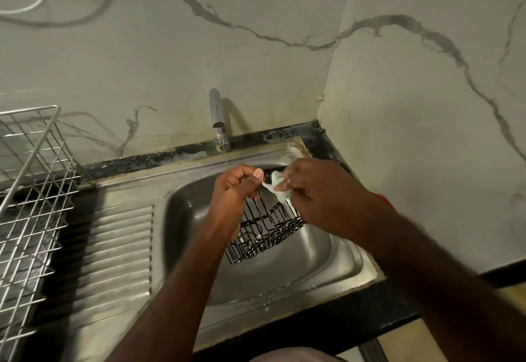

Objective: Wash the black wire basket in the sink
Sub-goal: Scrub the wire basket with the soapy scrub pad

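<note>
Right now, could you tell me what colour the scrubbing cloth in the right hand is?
Pale mint green, seen in the head view: the cloth.

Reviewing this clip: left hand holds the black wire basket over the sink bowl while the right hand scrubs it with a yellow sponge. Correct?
Not quite. In the head view the right hand holds a pale green cloth, not a yellow sponge. The left hand does hold the black wire basket over the sink bowl.

Black wire basket (266, 233) — rectangular, thin coated rods, open grid on walls and floor. Held tilted above the bowl of the stainless steel sink (284, 284), upper rim raised toward the tap side, lower corner dipping toward the drain. Wet and glossy in places. Sink bowl rounded, dull grey — ribbed drainboard to its left.
</note>
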